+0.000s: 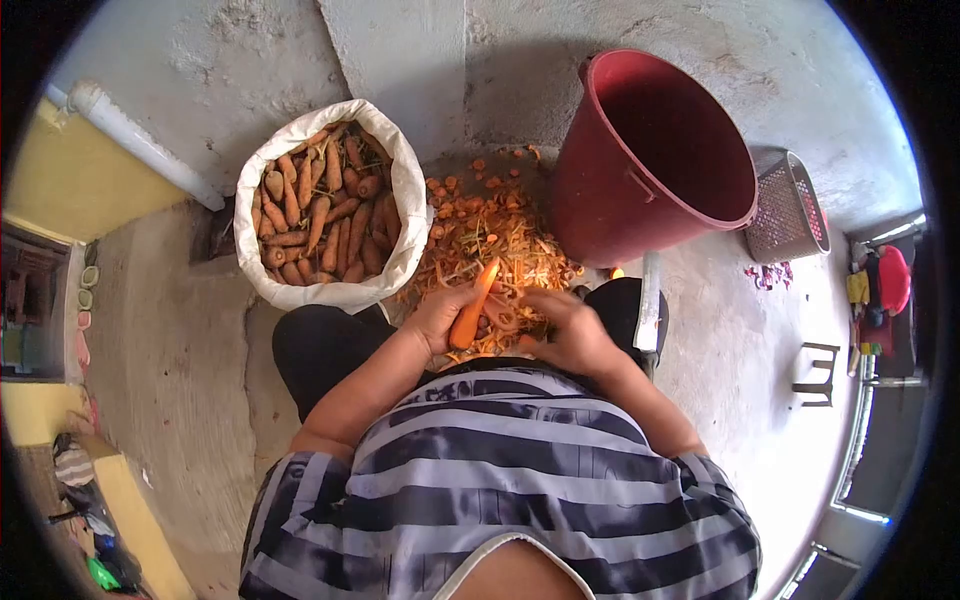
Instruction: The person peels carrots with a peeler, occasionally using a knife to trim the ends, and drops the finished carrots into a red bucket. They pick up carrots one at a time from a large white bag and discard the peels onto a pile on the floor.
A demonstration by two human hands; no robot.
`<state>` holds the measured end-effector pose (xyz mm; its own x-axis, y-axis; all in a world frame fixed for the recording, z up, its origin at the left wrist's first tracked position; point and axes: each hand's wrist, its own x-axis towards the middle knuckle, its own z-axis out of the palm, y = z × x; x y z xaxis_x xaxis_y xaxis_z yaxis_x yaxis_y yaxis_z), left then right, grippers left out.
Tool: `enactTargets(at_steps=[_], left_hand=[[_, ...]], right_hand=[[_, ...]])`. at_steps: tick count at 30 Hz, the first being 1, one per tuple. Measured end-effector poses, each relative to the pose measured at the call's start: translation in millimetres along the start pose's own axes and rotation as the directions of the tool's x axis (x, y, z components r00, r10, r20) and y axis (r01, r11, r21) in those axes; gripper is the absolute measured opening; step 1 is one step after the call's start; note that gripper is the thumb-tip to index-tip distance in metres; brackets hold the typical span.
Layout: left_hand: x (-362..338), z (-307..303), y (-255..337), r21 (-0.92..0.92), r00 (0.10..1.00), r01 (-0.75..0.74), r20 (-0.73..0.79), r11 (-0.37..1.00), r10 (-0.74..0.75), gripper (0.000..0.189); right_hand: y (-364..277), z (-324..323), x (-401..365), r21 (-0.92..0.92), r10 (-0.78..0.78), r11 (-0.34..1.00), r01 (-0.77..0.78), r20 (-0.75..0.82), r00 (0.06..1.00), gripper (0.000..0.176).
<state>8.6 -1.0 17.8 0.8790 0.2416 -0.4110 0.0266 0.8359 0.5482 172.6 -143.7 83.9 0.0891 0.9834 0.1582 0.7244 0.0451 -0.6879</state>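
A smooth bright orange carrot (474,308) is in my left hand (440,318), its narrow end pointing up and away from me. To its right is my right hand (575,335), blurred by motion, with its fingers reaching toward the carrot; whether it holds anything is hidden. Below both hands a heap of orange peelings (500,235) covers the floor, with round carrot pieces at its far edge. At the left a white sack (412,200) with a rolled rim stands full of unpeeled carrots (320,215).
A large dark red bucket (590,190) stands tilted beyond my right hand, with a grey basket (775,225) beside it. A rough wall (510,80) rises behind. A metal blade-like strip (648,300) is near my right knee. A dark stool (818,375) is far right.
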Motion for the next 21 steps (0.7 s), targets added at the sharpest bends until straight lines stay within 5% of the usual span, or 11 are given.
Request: enactTargets(at_steps=[2,5,8,13,15,17,20,21], left_hand=[[-3.9,0.7,4.7,0.031,1.000,-0.002,-0.009,1.000,0.003,0.037],[4.6,-20.3,-2.6,0.086,0.996,-0.084,-0.003,0.993,0.085,0.037],[2.4,-13.5,3.9,0.216,0.991,-0.122,-0.020,0.969,0.129,0.037],[3.4,-6.1,-0.7,0.458,0.960,-0.251,0.002,0.853,0.281,0.029],[1.5,-4.7,1.6,0.635,0.928,-0.310,0.040,0.708,0.370,0.028],[-1.2,-1.0,4.0,0.720,0.897,-0.357,0.087,0.595,0.433,0.028],[-6.8,9.9,4.7,0.770,0.864,-0.393,0.123,0.502,0.487,0.028],[-5.4,9.1,2.4,0.805,0.855,-0.381,0.120,0.455,0.504,0.028]], right_hand=[[5.5,-31.3,-21.9,-0.294,0.292,0.894,-0.338,-0.189,0.937,0.047],[29.1,-62.6,-61.6,-0.440,0.703,0.458,-0.773,-0.353,0.617,0.055],[32.1,-76.6,-85.2,-0.487,0.867,0.330,-0.809,-0.182,0.463,0.057],[64.7,-76.2,-119.9,-0.278,0.837,0.490,-0.826,-0.113,0.535,0.045],[69.8,-81.2,-122.5,-0.234,0.818,0.519,-0.822,-0.142,0.557,0.032],[81.5,-87.7,-124.6,0.259,0.873,0.450,-0.854,0.072,0.482,0.028],[60.9,-82.0,-93.5,0.756,0.726,0.371,-0.539,0.126,0.676,0.044],[53.3,-71.3,-77.5,0.778,0.649,0.417,-0.469,0.106,0.753,0.047]])
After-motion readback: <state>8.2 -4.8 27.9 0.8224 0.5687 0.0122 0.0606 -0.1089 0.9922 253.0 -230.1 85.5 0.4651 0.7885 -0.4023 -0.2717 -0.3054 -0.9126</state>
